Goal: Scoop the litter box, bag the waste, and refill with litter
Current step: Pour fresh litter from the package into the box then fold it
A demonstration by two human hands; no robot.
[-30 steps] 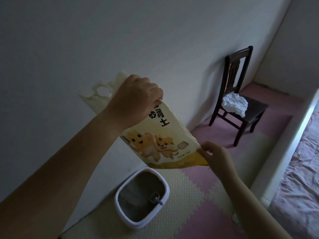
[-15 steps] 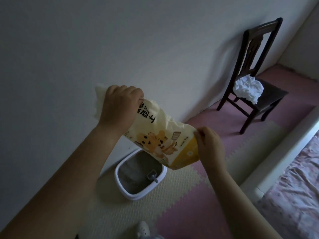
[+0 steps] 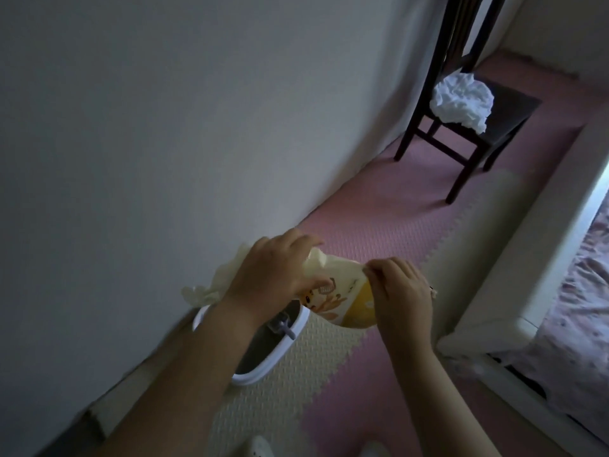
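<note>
Left hand (image 3: 270,268): fingers curled tight round crumpled neck of cream-yellow plastic litter bag (image 3: 339,291) with cartoon animal print. Right hand (image 3: 400,291): fingers pinch bag's yellow bottom edge. Bag in air, lying sideways, above far end of white-rimmed litter box (image 3: 260,374), which sits on pink-and-cream foam floor mat (image 3: 379,232) beside wall. Grey scoop (image 3: 286,327) inside box. Dark wooden chair (image 3: 461,150) well beyond, crumpled white cloth (image 3: 461,100) on seat.

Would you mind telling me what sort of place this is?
Most likely a home bedroom: a bed with patterned bedding on the right, a dark wooden chair, and a litter box on foam floor mats.
</note>
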